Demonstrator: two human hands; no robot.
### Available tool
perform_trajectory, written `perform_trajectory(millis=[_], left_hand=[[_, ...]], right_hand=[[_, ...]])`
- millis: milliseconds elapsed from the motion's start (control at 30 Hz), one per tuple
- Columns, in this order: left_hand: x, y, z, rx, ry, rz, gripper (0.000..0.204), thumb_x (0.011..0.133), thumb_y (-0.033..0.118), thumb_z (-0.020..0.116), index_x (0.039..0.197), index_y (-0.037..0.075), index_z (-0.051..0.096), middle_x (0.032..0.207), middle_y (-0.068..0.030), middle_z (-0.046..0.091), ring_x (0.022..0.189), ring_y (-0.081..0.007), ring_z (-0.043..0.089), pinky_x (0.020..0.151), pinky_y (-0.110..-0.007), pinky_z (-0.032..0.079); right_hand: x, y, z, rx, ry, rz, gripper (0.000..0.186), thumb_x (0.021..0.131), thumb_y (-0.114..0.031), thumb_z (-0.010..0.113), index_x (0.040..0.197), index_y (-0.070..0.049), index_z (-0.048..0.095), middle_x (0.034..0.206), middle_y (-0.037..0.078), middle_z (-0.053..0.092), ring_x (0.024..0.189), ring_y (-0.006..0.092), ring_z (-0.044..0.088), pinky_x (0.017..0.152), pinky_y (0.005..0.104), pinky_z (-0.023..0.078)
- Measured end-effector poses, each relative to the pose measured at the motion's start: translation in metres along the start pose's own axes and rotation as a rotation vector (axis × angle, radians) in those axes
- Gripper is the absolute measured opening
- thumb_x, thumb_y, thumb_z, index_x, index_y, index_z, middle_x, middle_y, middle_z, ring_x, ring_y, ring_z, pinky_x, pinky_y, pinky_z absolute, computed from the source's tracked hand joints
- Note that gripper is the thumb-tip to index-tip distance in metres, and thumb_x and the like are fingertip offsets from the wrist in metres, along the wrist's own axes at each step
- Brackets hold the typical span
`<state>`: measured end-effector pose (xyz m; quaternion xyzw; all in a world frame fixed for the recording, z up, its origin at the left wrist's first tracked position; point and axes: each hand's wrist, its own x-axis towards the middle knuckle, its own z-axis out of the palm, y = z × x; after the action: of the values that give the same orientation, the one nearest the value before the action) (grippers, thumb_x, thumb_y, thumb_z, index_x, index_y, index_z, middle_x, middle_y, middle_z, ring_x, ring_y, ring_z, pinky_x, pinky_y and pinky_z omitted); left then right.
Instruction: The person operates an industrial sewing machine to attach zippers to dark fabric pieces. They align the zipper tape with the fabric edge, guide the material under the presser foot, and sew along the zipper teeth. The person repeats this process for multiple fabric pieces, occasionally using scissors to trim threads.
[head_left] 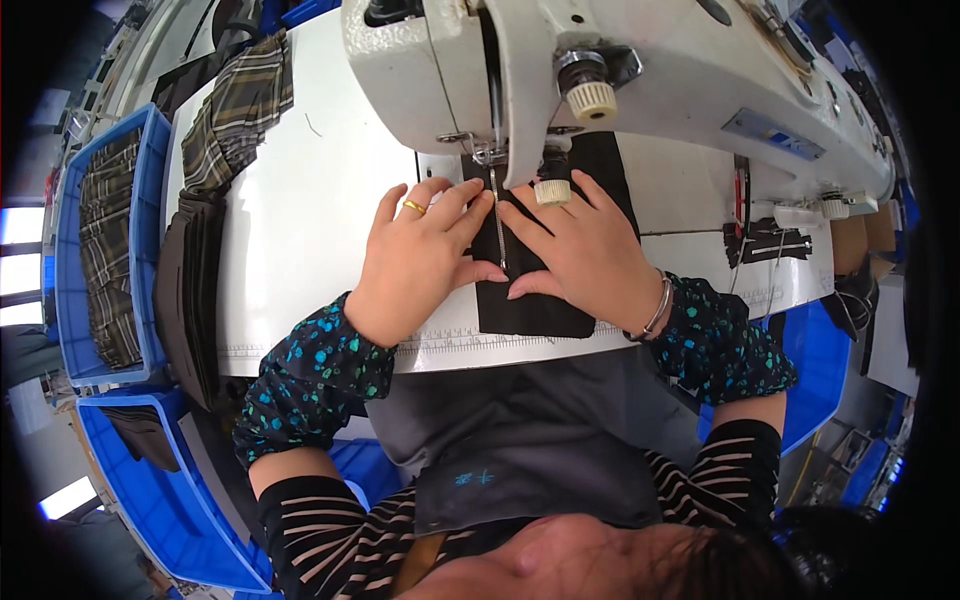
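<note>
Matt black cloth (540, 315), shiny metal zip (501, 235), glossy tabletop (310, 220)

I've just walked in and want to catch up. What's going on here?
A person is at a sewing machine, with both hands on a piece of black cloth. The left hand and right hand lie on either side of a zipper, fingers spread. The zipper runs up toward the machine's needle area; whether the needle is down isn't clear. To the left, folded dark cloth hangs over the table edge, beside a blue bin of plaid fabric.
</note>
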<state>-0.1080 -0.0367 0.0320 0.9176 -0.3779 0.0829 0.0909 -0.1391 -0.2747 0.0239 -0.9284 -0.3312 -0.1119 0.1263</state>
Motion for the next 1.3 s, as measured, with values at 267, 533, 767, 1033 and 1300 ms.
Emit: perform_trajectory(millis=[267, 533, 767, 1033, 1300], left_hand=[[0.013, -0.013, 0.004, -0.025, 0.025, -0.017, 0.076, 0.074, 0.055, 0.079, 0.134, 0.009, 0.069, 0.137, -0.0012, 0.064, 0.131, -0.0252, 0.055, 0.111, -0.049, 0.042], [-0.004, -0.003, 0.009, -0.081, 0.084, 0.033, 0.062, 0.079, 0.044, 0.079, 0.128, 0.007, 0.072, 0.136, -0.0048, 0.066, 0.128, -0.0261, 0.058, 0.108, -0.046, 0.046], [-0.018, 0.012, 0.005, -0.174, 0.111, 0.064, 0.056, 0.075, 0.034, 0.084, 0.123, 0.006, 0.076, 0.130, -0.0049, 0.070, 0.123, -0.0271, 0.064, 0.104, -0.043, 0.050], [-0.002, -0.005, 0.011, -0.166, 0.141, 0.067, 0.050, 0.081, 0.036, 0.082, 0.121, 0.007, 0.076, 0.129, -0.0040, 0.069, 0.121, -0.0256, 0.062, 0.107, -0.047, 0.046], [0.015, -0.020, 0.017, -0.147, 0.193, 0.042, 0.046, 0.084, 0.037, 0.080, 0.120, 0.009, 0.077, 0.124, -0.0029, 0.071, 0.118, -0.0234, 0.062, 0.106, -0.046, 0.045]], right_hand=[[0.012, 0.013, 0.003, 0.016, 0.020, 0.000, 0.062, 0.072, -0.053, 0.084, 0.112, -0.007, 0.073, 0.124, 0.014, 0.067, 0.133, 0.0330, 0.057, 0.115, 0.0539, 0.040], [0.002, -0.003, 0.001, -0.017, -0.010, -0.013, 0.060, 0.079, -0.046, 0.082, 0.118, -0.002, 0.071, 0.126, 0.016, 0.067, 0.131, 0.0321, 0.059, 0.113, 0.0518, 0.043], [-0.017, -0.022, -0.002, -0.034, -0.011, -0.040, 0.060, 0.086, -0.038, 0.077, 0.129, 0.002, 0.067, 0.137, 0.019, 0.066, 0.128, 0.0314, 0.061, 0.112, 0.0503, 0.046], [0.001, -0.005, 0.006, -0.018, 0.041, -0.030, 0.054, 0.085, -0.037, 0.079, 0.123, 0.000, 0.071, 0.124, 0.012, 0.070, 0.124, 0.0276, 0.062, 0.109, 0.0484, 0.047], [0.019, 0.016, 0.012, -0.041, 0.072, -0.033, 0.046, 0.084, -0.038, 0.081, 0.114, -0.004, 0.074, 0.111, 0.013, 0.072, 0.113, 0.0288, 0.066, 0.108, 0.0477, 0.048]])
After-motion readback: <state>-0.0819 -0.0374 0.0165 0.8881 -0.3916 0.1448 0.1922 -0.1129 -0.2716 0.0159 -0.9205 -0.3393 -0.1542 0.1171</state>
